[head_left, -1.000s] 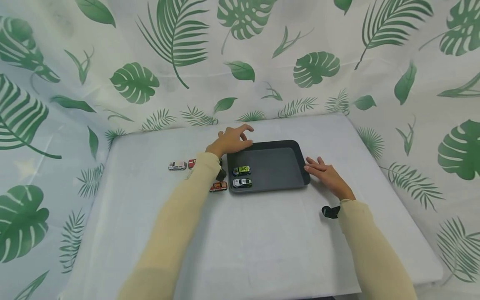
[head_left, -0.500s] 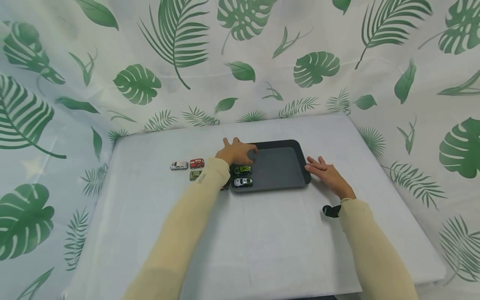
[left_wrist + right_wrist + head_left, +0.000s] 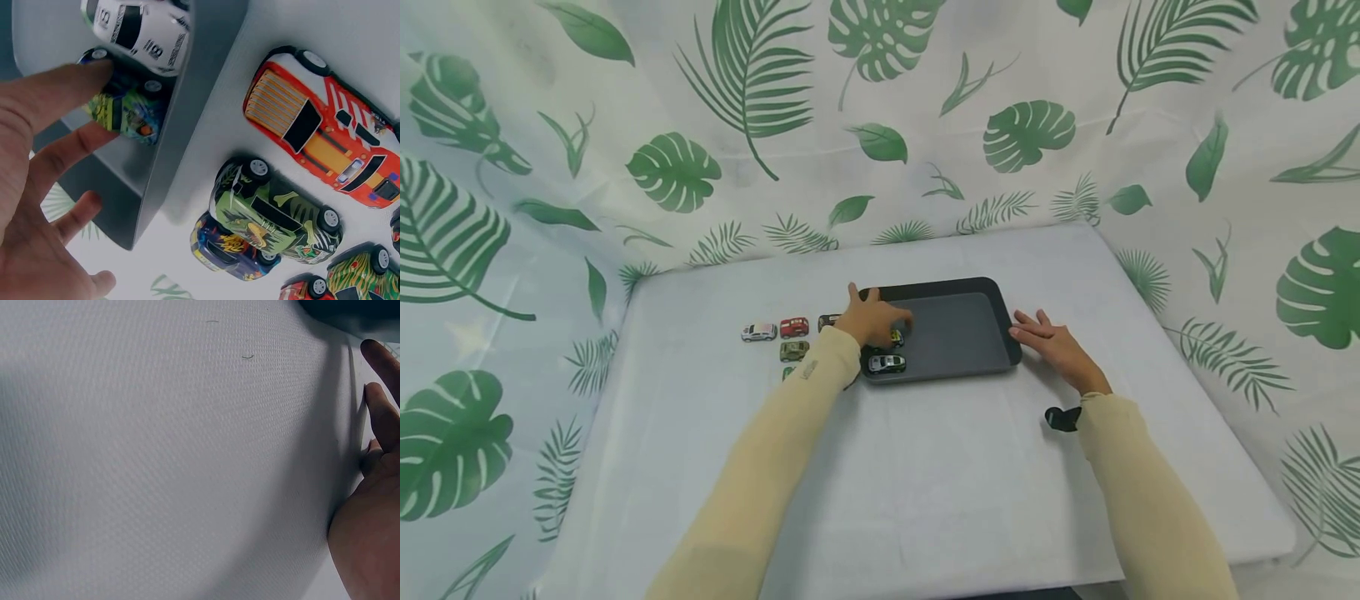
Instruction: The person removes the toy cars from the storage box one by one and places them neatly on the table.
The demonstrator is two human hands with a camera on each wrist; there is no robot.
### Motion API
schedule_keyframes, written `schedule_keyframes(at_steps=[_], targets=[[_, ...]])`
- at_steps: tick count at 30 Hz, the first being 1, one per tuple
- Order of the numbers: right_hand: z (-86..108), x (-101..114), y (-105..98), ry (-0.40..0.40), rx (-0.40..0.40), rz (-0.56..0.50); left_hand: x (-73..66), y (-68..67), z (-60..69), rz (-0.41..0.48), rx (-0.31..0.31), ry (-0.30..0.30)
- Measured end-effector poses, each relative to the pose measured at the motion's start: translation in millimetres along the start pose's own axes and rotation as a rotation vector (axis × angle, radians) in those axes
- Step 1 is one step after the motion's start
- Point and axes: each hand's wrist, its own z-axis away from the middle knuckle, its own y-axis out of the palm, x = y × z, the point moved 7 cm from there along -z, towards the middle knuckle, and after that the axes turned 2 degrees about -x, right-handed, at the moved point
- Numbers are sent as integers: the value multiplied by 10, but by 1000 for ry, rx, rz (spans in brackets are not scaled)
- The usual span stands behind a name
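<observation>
My left hand (image 3: 874,321) reaches into the left side of a dark grey tray (image 3: 951,329). In the left wrist view, its thumb and index finger pinch a yellow-green toy car (image 3: 134,115) from two sides; the other fingers spread away. Beside that car in the tray is a white toy car (image 3: 144,31) with black markings. My right hand (image 3: 1058,354) lies at the tray's right edge, fingers extended, fingertips by the rim. The right wrist view shows this hand (image 3: 372,506) at its right edge, holding nothing.
Left of the tray several toy cars stand on the white tablecloth (image 3: 970,483): an orange-red one (image 3: 331,134), a green one (image 3: 269,219), a blue one (image 3: 228,250), a red one (image 3: 793,327) and a silver-white one (image 3: 758,332). A leaf-patterned curtain (image 3: 925,133) hangs behind.
My left hand has come down from over the tray's back left rim, nearer to me, onto the yellow-green toy car. The right hand stays at the tray's right edge.
</observation>
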Motion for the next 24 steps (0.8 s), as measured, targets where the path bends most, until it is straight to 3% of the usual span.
schedule_keyframes(at_steps=[7, 11, 17, 24], targets=[[191, 316, -8, 8, 24, -43, -68, 26, -7, -90, -38, 37], [188, 308, -3, 3, 24, -36, -83, 26, 10, -107, -43, 51], [16, 11, 3, -18, 2, 15, -60, 10, 31, -45, -60, 70], [158, 247, 11, 6, 14, -12, 11, -7, -16, 74, -82, 78]])
